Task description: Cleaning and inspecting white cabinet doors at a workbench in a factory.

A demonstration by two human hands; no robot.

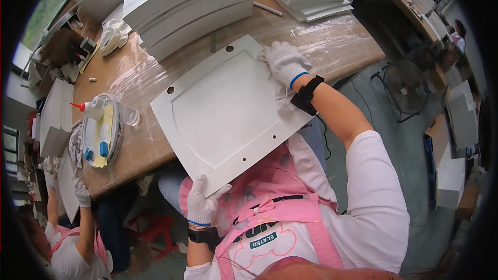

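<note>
A white panel [223, 109] with a curved raised outline on its face lies tilted across the table edge and my lap. Two larger dark holes pierce its far side and two small ones its near side. My left hand [202, 202], in a white knit glove, grips the near left corner, thumb on top. At the far right edge my right hand [285, 62], gloved too, closes its fingers on the panel. Part of that hand's grip is hidden from view.
Tall stacks of white panels [197, 10] stand at the back of the film-covered table [155, 140]. To the left sit a round tray [111, 145], a red-tipped bottle [93, 109] and a clear cup [132, 116]. A co-worker [78, 249] handles a panel at lower left. A fan [404, 85] stands right.
</note>
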